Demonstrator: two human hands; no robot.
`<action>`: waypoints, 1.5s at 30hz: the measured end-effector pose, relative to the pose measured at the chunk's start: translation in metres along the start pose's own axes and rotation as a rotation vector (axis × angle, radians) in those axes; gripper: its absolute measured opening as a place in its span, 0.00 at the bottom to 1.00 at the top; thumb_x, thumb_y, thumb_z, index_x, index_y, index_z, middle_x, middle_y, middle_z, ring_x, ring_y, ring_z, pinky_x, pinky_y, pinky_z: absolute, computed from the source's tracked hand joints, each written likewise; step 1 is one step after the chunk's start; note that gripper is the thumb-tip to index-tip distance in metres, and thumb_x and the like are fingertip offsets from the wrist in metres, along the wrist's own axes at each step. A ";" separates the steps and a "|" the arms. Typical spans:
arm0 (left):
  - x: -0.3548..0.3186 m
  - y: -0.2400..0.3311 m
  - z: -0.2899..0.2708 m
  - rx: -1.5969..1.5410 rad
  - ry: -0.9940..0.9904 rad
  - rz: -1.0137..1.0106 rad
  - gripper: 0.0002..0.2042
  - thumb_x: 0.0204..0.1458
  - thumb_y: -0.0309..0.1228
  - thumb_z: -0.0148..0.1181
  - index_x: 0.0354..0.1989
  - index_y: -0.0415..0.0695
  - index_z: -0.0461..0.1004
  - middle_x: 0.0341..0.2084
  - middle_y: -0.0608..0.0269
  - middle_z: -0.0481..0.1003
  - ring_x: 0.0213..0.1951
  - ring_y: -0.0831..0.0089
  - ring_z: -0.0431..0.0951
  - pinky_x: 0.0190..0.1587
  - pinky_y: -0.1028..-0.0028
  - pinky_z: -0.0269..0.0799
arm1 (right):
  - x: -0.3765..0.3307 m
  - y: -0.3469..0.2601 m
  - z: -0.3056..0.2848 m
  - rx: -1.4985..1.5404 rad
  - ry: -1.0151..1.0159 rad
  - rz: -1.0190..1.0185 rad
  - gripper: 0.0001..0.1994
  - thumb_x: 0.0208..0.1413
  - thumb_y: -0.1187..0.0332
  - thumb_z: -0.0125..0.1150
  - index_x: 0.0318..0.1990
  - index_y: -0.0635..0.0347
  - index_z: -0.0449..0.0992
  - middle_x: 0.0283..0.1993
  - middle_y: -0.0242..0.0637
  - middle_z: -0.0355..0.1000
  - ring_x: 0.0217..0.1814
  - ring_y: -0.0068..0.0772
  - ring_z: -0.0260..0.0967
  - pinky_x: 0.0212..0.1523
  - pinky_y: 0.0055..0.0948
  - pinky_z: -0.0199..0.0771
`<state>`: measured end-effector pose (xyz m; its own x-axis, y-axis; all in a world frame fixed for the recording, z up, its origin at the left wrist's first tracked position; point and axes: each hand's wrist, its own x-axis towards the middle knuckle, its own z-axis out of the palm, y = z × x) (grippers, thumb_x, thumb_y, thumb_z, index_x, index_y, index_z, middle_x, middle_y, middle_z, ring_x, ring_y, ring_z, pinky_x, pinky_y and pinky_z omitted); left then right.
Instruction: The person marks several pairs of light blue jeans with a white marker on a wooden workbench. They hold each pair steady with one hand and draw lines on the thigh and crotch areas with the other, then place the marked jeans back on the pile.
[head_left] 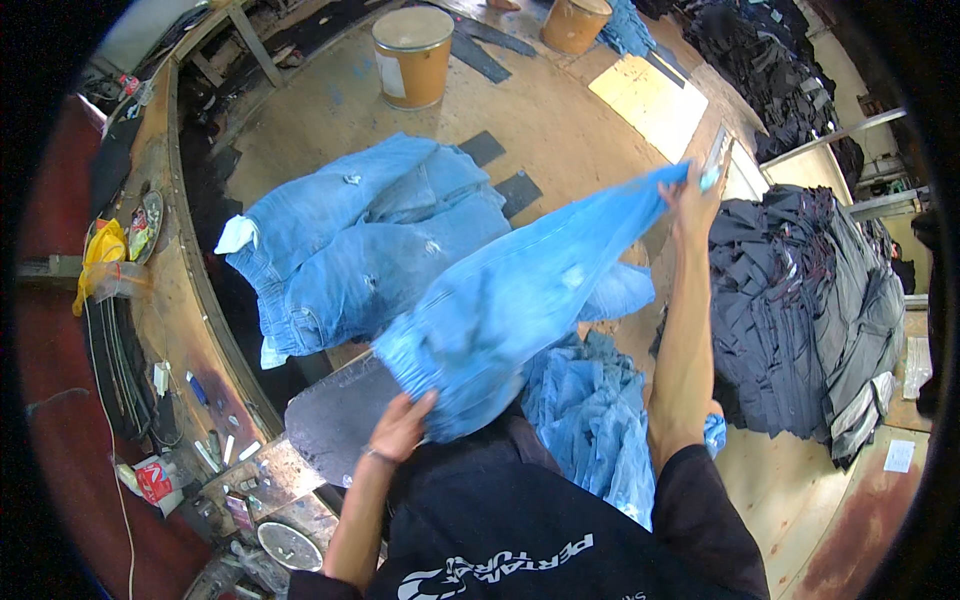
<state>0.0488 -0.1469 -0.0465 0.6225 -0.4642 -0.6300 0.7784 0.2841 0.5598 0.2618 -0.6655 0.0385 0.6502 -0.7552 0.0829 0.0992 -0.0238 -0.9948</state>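
Observation:
I hold a light blue pair of jeans (pixel 520 290) stretched out in the air in front of me. My left hand (pixel 400 425) grips its waistband end near my chest. My right hand (pixel 692 195) is raised and extended forward, pinching the leg end together with a small pale tool. Beyond it lies a heap of blue jeans (pixel 360 245) on a dark rounded board (pixel 335 420). More blue jeans (pixel 590 420) hang bunched below my right arm.
A tall stack of dark grey garments (pixel 810 310) stands at the right. Two cardboard drums (pixel 412 55) sit on the plywood floor (pixel 560 120) ahead. A cluttered workbench (pixel 170 330) with small tools, a yellow bag and cables runs along the left.

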 end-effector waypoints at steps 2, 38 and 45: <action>0.062 0.001 0.044 0.005 0.100 -0.042 0.15 0.68 0.36 0.59 0.57 0.41 0.74 0.52 0.63 0.80 0.53 0.69 0.79 0.58 0.64 0.76 | 0.035 -0.037 0.049 0.078 -0.117 -0.120 0.14 0.71 0.60 0.60 0.41 0.65 0.74 0.29 0.29 0.66 0.28 0.21 0.67 0.35 0.34 0.90; -0.122 -0.028 -0.123 0.896 0.964 0.455 0.19 0.71 0.38 0.49 0.51 0.29 0.73 0.38 0.31 0.77 0.43 0.39 0.79 0.47 0.52 0.72 | -0.378 0.078 0.059 -0.972 -0.466 -0.556 0.15 0.60 0.63 0.69 0.50 0.61 0.78 0.38 0.47 0.77 0.38 0.53 0.75 0.38 0.48 0.74; -0.134 0.058 -0.174 0.839 1.266 0.832 0.18 0.60 0.28 0.66 0.57 0.37 0.73 0.44 0.50 0.79 0.48 0.60 0.82 0.53 0.65 0.76 | -0.451 0.066 0.081 -0.779 -0.528 -0.156 0.15 0.70 0.63 0.56 0.56 0.65 0.73 0.40 0.54 0.78 0.41 0.58 0.77 0.41 0.45 0.75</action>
<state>0.0246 0.0771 -0.0235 0.7953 0.5783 0.1816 0.2469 -0.5827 0.7743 0.0361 -0.2735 -0.0594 0.9471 -0.3178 0.0449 -0.1919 -0.6726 -0.7147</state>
